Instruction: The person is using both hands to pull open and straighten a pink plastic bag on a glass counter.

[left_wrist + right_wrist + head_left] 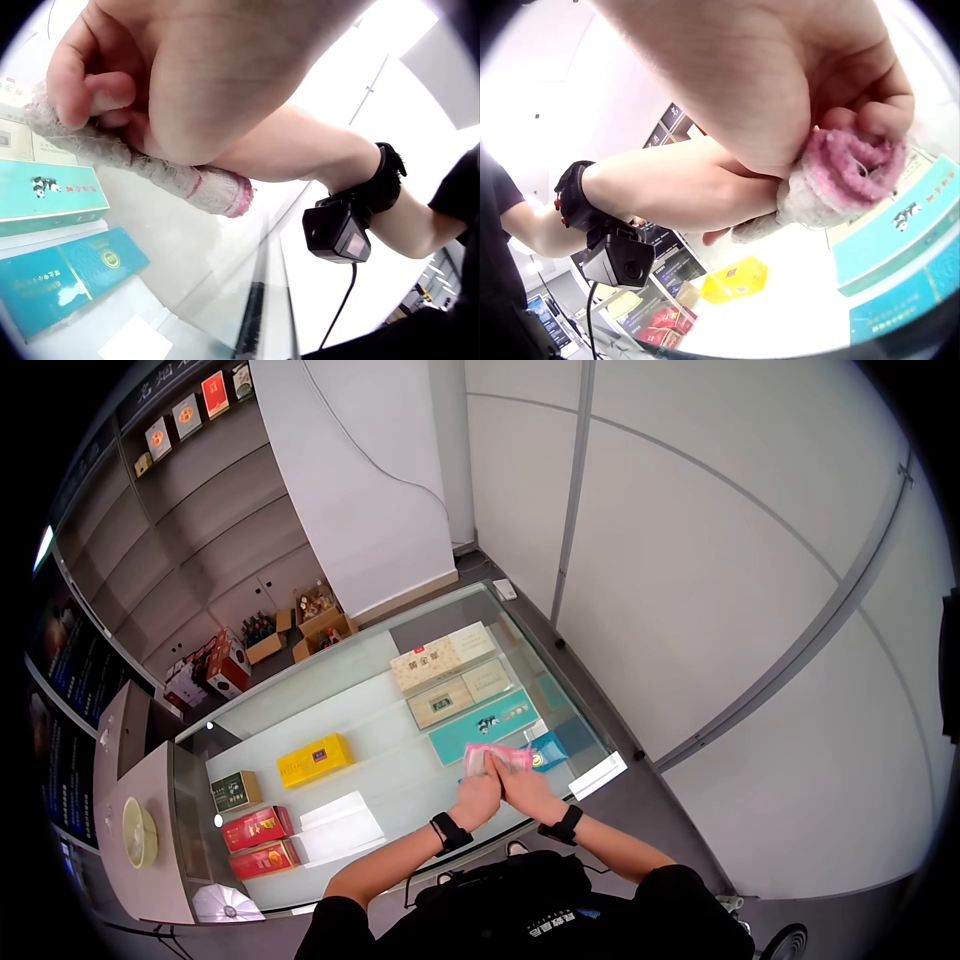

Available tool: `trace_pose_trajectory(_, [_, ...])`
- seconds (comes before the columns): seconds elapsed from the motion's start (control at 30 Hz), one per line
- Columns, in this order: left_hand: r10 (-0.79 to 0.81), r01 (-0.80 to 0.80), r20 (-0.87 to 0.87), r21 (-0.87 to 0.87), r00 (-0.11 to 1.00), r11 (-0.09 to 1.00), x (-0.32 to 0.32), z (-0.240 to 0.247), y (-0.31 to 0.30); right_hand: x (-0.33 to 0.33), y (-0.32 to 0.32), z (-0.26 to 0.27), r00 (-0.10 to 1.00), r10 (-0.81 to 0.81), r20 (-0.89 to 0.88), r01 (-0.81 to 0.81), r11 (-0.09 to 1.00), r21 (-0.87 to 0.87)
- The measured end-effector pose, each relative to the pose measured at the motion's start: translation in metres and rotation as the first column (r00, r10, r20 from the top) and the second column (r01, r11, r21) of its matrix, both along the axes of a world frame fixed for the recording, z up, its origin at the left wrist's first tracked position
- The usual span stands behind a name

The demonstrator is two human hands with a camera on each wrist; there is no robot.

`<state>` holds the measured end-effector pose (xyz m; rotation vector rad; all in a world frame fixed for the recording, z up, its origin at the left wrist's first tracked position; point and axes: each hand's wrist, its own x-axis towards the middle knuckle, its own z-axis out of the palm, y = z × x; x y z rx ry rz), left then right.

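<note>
Both hands hold a greyish-white cloth [512, 756] with a pink edge, up over the glass display counter [430, 800]. The left hand [478, 797] curls its fingers round it; in the left wrist view the cloth [169, 174] is bunched into a long roll. Close beside it, the right hand [527, 793] grips the cloth too; the right wrist view shows the rolled pink end [855, 172] under its curled fingers. Below the hands are a teal box with a panda picture [485, 727] and a blue box [547, 752], partly covered by the cloth in the head view.
Beige boxes [440, 660] stand beyond the teal one. Further left are a yellow box [315, 760], red boxes [257, 828] and a dark green box [235, 791]. A pale yellow basin [147, 832] sits on the side cabinet. White panels [680, 560] rise at the right.
</note>
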<state>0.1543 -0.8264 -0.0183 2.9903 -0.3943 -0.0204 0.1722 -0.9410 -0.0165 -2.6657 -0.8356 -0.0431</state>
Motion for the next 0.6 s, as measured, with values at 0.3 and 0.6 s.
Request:
trace_pose_trajectory(0.3, [0.051,-0.051,-0.002,-0.1,0.999,0.994,0.038,0.003,0.013,0.042,0.018,-0.013,0.997,-0.01,0.081,0.009,1.0,0.009])
trace_pose_trajectory(0.6, [0.063,-0.067,-0.043,-0.087,0.997,0.994,0.036,0.007,0.017,0.041,0.024,-0.001,0.998,-0.008,0.064,0.014,0.996,-0.09])
